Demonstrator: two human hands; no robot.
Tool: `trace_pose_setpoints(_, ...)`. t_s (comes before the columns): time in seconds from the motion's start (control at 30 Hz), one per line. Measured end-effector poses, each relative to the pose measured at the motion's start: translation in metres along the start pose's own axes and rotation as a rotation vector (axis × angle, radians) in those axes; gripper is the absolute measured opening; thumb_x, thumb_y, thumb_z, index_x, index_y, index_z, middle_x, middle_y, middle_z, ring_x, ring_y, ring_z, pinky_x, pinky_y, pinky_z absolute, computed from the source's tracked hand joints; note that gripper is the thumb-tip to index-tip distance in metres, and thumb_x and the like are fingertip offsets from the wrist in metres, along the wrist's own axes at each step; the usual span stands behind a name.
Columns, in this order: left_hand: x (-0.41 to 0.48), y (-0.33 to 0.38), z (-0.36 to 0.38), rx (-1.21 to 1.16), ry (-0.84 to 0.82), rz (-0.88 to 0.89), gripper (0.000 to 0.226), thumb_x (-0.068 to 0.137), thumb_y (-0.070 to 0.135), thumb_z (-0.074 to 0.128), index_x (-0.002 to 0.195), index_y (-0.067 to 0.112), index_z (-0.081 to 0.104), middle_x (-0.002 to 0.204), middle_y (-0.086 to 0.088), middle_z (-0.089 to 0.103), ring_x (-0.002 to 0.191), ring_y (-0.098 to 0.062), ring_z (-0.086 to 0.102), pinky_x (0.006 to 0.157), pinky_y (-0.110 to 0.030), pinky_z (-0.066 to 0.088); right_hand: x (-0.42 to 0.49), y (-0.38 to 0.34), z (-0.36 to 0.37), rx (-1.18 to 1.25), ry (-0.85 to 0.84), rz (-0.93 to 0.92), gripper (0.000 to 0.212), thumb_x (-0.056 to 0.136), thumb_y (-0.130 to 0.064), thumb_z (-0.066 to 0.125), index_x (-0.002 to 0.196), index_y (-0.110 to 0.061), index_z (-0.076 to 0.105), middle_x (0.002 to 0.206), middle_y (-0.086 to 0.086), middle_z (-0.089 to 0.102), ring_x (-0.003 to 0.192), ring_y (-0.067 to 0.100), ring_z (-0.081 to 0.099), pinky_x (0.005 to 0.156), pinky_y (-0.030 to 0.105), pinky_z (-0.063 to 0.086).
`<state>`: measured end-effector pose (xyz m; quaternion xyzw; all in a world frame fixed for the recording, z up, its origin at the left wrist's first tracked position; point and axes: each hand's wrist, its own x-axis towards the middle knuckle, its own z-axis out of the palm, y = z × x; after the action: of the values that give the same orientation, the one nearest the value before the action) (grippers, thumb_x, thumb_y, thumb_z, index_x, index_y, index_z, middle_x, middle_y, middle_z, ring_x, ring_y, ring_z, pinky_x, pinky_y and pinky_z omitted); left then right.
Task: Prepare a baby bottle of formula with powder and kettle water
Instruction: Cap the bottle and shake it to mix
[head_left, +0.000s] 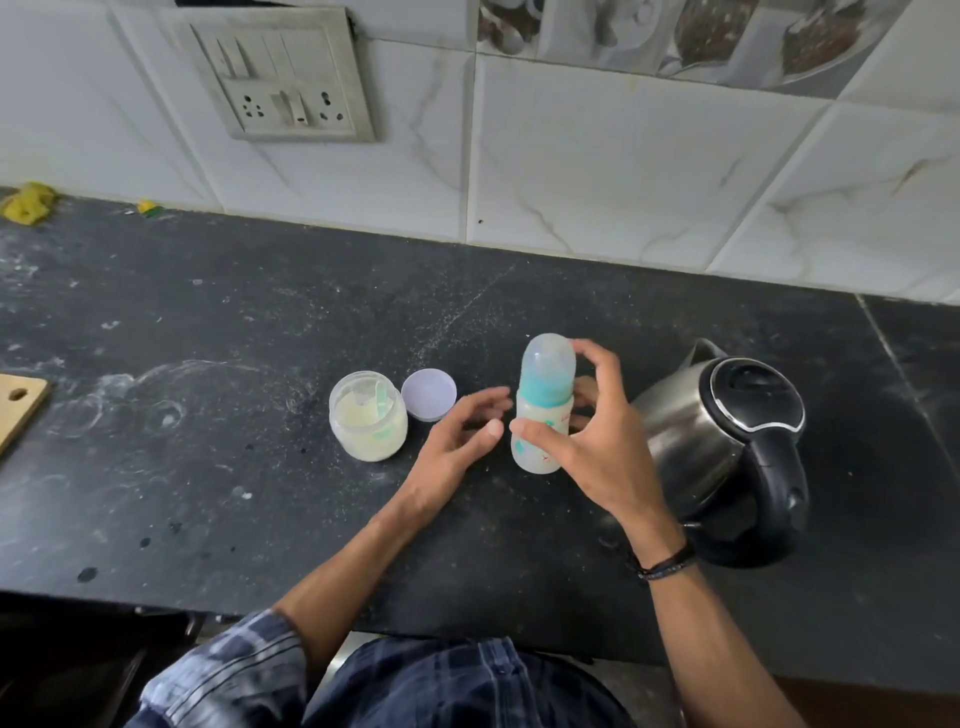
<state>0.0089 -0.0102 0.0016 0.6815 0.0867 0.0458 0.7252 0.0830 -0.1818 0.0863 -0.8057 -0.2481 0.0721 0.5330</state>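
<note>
The baby bottle stands upright on the dark counter, with its clear cap and teal ring on. My right hand curls round it, thumb on its front and fingers behind. My left hand hovers just left of the bottle, fingers apart and holding nothing. The open powder jar stands further left, with pale powder and a green scoop inside. Its lilac lid lies beside it. The steel kettle, with black lid and handle, sits right of the bottle, behind my right hand.
A wooden board pokes in at the left edge. A yellow cloth lies at the back left by the tiled wall. A socket panel is on the wall. The counter's front edge runs close to my body.
</note>
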Motion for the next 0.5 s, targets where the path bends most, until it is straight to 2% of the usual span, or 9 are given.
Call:
trace_pose_setpoints(0.1, 0.008, 0.036, 0.001, -0.056, -0.193, -0.017, 0.068, 0.093, 0.038, 0.067, 0.155, 0.025, 0.042, 0.151, 0.0, 0.055, 0.138, -0.025, 0.053, 0.112, -0.044, 0.047, 0.003, -0.002, -0.002, 0.078, 0.021, -0.005, 0.083, 0.073, -0.046, 0.092, 0.132, -0.064, 0.037, 0.113, -0.033, 0.069, 0.105, 0.001, 0.071, 0.082, 0.017, 0.058)
trace_pose_setpoints(0.2, 0.007, 0.052, 0.0, 0.006, -0.289, -0.05, 0.082, 0.081, 0.032, 0.078, 0.154, 0.026, 0.041, 0.147, 0.001, 0.059, 0.134, -0.019, 0.056, 0.104, -0.035, 0.051, 0.007, -0.006, -0.004, 0.141, 0.061, 0.007, 0.081, 0.071, -0.048, 0.089, 0.131, -0.067, 0.038, 0.114, -0.027, 0.07, 0.105, 0.005, 0.072, 0.083, 0.019, 0.057)
trace_pose_setpoints(0.33, 0.005, 0.052, 0.006, 0.144, -0.177, -0.033, 0.079, 0.079, 0.024, 0.087, 0.148, 0.025, 0.047, 0.132, -0.001, 0.068, 0.122, -0.023, 0.065, 0.102, -0.047, 0.055, 0.007, -0.009, 0.0, 0.13, 0.0, 0.014, 0.079, 0.068, -0.051, 0.088, 0.126, -0.071, 0.04, 0.119, -0.032, 0.061, 0.109, 0.004, 0.066, 0.085, 0.031, 0.061)
trace_pose_setpoints(0.43, 0.002, 0.053, 0.014, 0.226, -0.076, 0.035, 0.067, 0.079, 0.033, 0.084, 0.139, 0.026, 0.054, 0.123, 0.006, 0.071, 0.114, -0.019, 0.067, 0.096, -0.049, 0.056, 0.004, -0.001, 0.002, 0.12, -0.075, 0.024, 0.078, 0.068, -0.052, 0.089, 0.13, -0.067, 0.043, 0.118, -0.029, 0.061, 0.115, 0.002, 0.063, 0.095, 0.035, 0.06)
trace_pose_setpoints(0.5, -0.002, 0.055, 0.02, 0.227, 0.004, 0.055, 0.064, 0.074, 0.044, 0.08, 0.131, 0.026, 0.056, 0.116, 0.01, 0.072, 0.108, -0.015, 0.068, 0.093, -0.046, 0.057, 0.001, 0.002, 0.001, 0.168, -0.107, 0.027, 0.075, 0.071, -0.06, 0.088, 0.135, -0.058, 0.049, 0.119, -0.024, 0.062, 0.122, 0.002, 0.06, 0.103, 0.037, 0.057)
